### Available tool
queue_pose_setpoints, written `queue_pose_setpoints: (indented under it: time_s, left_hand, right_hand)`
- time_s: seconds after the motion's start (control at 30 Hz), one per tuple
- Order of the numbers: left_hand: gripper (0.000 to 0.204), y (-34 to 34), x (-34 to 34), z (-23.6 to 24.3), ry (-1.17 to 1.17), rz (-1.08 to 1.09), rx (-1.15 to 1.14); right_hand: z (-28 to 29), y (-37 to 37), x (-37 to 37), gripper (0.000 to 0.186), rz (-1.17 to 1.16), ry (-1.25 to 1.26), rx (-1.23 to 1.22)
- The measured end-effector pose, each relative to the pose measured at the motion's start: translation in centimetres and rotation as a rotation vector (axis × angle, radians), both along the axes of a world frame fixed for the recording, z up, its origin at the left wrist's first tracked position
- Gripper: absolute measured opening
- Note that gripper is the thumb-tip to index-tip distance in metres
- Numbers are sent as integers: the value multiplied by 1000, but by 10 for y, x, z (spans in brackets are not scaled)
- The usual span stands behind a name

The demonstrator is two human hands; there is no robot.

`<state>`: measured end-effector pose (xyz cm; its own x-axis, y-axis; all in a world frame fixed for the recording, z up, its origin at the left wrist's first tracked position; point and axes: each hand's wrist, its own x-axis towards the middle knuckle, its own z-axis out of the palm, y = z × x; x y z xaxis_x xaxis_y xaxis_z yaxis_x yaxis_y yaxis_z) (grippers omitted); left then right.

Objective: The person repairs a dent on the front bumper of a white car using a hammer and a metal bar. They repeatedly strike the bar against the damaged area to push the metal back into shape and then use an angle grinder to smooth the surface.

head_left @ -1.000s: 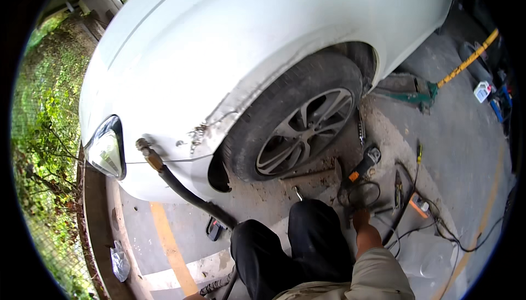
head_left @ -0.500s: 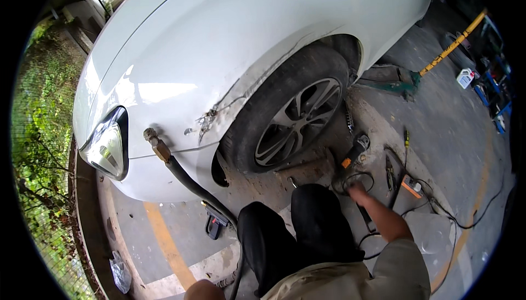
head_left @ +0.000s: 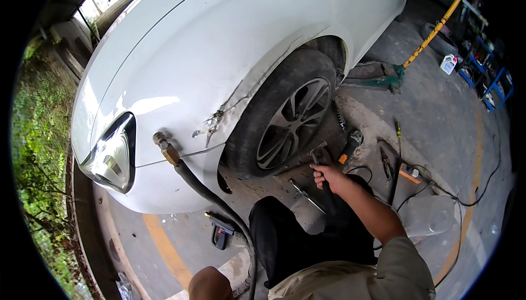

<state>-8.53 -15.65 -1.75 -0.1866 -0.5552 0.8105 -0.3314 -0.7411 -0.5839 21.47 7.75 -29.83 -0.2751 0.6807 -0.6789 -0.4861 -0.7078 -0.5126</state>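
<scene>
My right hand (head_left: 327, 178) is closed round the handle of a hammer (head_left: 318, 147), its head standing above my fist in front of the wheel (head_left: 290, 116). Of my left side only part of the bent arm shows at the lower edge; that hand is out of sight. Before me is a white car fender (head_left: 181, 53), creased and torn (head_left: 213, 122) beside the wheel arch. A thick black cable (head_left: 205, 190) with a brass-coloured end (head_left: 168, 149) meets the fender near the headlight (head_left: 112, 155). On the ground by my knees lies a slim silver rod tool (head_left: 307, 196).
An angle grinder (head_left: 351, 145), pliers (head_left: 387, 166), an orange-and-white power strip (head_left: 410, 173) and loose cords lie to the right. Left of my knees is a black pistol-shaped tool (head_left: 220, 230). A green floor jack (head_left: 392, 81) with a yellow handle (head_left: 438, 23) stands behind the wheel.
My right hand has come up and left from beside my knee, and the hammer now shows in it. My knees have shifted, uncovering more of the silver rod. The view has turned slightly.
</scene>
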Motion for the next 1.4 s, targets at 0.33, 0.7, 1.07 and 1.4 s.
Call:
queue_pose_setpoints:
  time_s: [0.33, 0.7, 1.07, 1.4]
  left_hand:
    - [49, 27, 7, 10, -186, 326, -70]
    - [44, 49, 44, 32, -28, 125, -135]
    - [52, 67, 94, -39, -314, 120, -1096]
    - [81, 235, 49, -144, -778, -1251, -1645]
  right_hand:
    - [7, 12, 2, 14, -218, -19, -10]
    - [91, -18, -62, 39, -347, -457, 1055]
    - [99, 13, -48, 22, -166, -720, 1476]
    - [79, 14, -10, 36, 88, -642, 1204]
